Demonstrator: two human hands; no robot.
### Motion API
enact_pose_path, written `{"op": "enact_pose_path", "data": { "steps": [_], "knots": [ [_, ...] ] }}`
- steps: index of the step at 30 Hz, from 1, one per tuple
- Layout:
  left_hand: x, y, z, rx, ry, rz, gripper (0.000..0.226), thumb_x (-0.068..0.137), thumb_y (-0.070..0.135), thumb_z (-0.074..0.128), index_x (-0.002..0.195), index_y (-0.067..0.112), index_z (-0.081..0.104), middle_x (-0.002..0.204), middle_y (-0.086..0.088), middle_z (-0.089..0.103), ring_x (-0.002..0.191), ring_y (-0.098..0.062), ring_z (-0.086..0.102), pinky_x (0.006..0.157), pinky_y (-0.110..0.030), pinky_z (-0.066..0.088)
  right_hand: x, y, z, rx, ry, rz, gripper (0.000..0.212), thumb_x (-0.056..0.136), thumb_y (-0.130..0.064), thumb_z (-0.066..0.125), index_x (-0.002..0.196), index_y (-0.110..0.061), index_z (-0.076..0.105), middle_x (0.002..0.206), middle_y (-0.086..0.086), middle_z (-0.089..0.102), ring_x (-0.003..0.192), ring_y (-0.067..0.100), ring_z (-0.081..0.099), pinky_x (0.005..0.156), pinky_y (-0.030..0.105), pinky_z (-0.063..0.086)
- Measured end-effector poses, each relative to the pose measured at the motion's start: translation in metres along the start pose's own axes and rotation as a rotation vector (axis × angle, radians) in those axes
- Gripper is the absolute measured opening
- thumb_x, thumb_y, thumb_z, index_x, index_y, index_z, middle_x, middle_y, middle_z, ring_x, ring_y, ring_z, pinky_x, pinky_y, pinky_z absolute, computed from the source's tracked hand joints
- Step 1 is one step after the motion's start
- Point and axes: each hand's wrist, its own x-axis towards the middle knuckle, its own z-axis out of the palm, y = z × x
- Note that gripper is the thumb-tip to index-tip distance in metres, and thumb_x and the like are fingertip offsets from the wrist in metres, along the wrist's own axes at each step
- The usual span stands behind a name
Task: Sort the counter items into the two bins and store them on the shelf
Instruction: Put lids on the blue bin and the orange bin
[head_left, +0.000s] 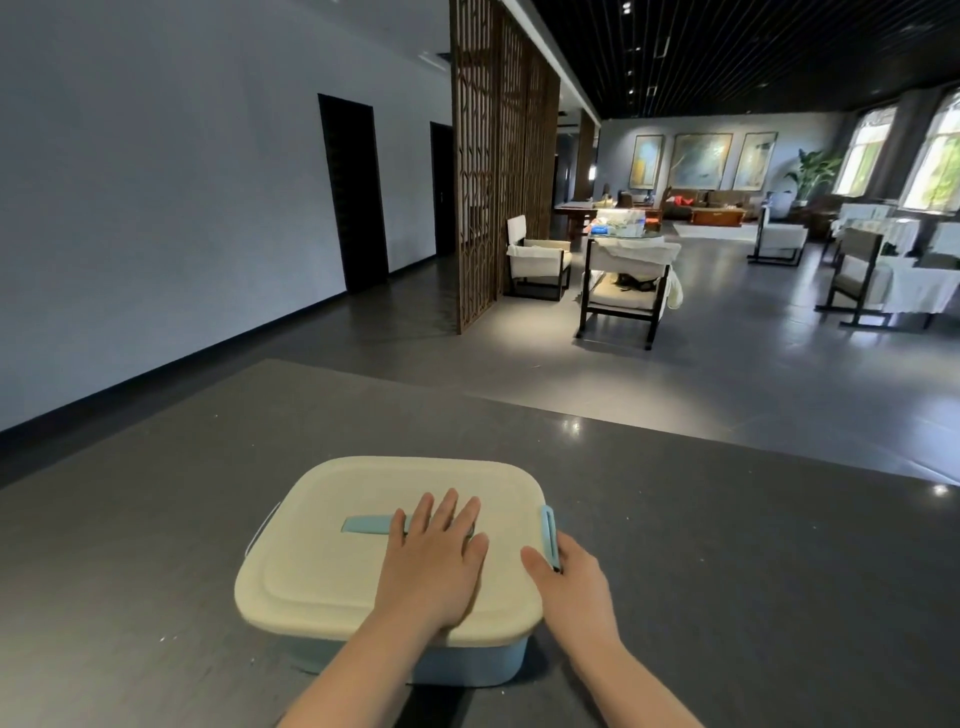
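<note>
Left hand (434, 558) is lying flat with fingers (447, 506) spread, frame centre-bottom; right hand (569, 582) is curling, thumb extended.

Cream lid (332, 561) with pale blue handle (366, 524) on pale blue bin (467, 662), dark grey counter (727, 571).

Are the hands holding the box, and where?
The left hand only presses flat on the cream lid. The right hand grips the blue side latch.

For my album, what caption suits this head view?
Left hand flat on bin's cream lid; right hand at its blue side latch.
</note>
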Motion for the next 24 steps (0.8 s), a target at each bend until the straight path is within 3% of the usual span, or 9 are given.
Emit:
{"op": "enact_pose_path", "data": {
  "steps": [5, 11, 16, 24],
  "knots": [
    [0.0, 0.001, 0.0, -0.003, 0.009, -0.001, 0.053, 0.099, 0.049, 0.01, 0.15, 0.04, 0.003, 0.161, 0.01, -0.003, 0.148, -0.018, -0.007, 0.119, -0.045, -0.004, 0.003, -0.005, -0.004, -0.154, -0.003, -0.04, 0.029, 0.093, -0.03, 0.055, 0.119, -0.016, 0.058, 0.104, -0.001, 0.067, 0.092, 0.014, 0.063, 0.071, 0.024, 0.046],
    [0.0, 0.001, 0.0, -0.011, 0.014, 0.0, 0.052, 0.099, 0.048, 0.011, 0.151, 0.039, 0.005, 0.161, 0.009, 0.0, 0.148, -0.019, -0.006, 0.119, -0.045, -0.003, -0.001, -0.007, -0.008, -0.304, -0.01, -0.136, 0.034, 0.097, -0.034, 0.048, 0.127, -0.02, 0.051, 0.116, -0.002, 0.064, 0.102, 0.015, 0.062, 0.076, 0.024, 0.048],
    [-0.001, 0.001, -0.001, -0.037, 0.035, -0.008, 0.051, 0.1, 0.044, 0.013, 0.151, 0.037, 0.01, 0.161, 0.009, 0.004, 0.148, -0.018, -0.003, 0.119, -0.045, -0.002, -0.003, -0.009, -0.012, -0.49, -0.065, -0.161, 0.045, 0.096, -0.051, 0.04, 0.13, -0.022, 0.043, 0.112, -0.002, 0.063, 0.09, 0.014, 0.06, 0.059, 0.022, 0.039],
    [-0.005, 0.001, -0.003, -0.04, 0.048, -0.002, 0.05, 0.101, 0.039, 0.013, 0.151, 0.033, 0.014, 0.161, 0.006, 0.008, 0.148, -0.02, 0.001, 0.119, -0.045, -0.001, 0.004, -0.022, -0.014, -0.718, -0.143, -0.166, 0.047, 0.095, -0.052, 0.042, 0.126, -0.016, 0.044, 0.11, 0.0, 0.062, 0.096, 0.015, 0.061, 0.073, 0.024, 0.048]
  ]
}}
